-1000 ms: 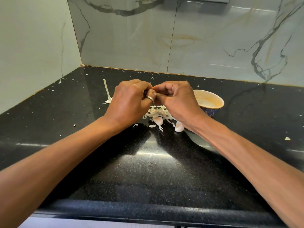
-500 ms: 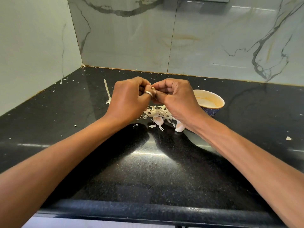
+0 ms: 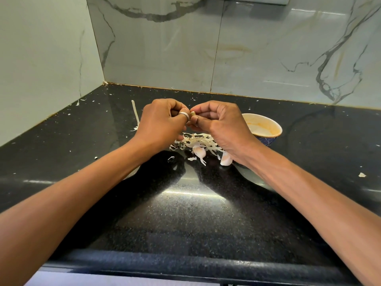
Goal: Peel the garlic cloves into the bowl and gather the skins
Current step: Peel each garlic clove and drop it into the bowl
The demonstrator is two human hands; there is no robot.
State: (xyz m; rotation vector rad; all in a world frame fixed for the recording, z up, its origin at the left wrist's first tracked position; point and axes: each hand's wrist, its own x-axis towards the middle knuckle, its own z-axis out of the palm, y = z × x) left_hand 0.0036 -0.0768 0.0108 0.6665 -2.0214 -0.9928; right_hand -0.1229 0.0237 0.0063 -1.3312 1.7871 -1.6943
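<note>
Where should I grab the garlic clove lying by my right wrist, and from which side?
Pinch the garlic clove across its plump near end, probably from above and from your side. It lies flat on the countertop, its narrow tip points away toward the skin pile, and the wrist of the right hand covers its right flank, leaving the near end free.

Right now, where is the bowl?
In the head view the bowl sits on the black counter, right of centre. It is just behind the person's right hand, with the pile of garlic skins to its left.
</note>
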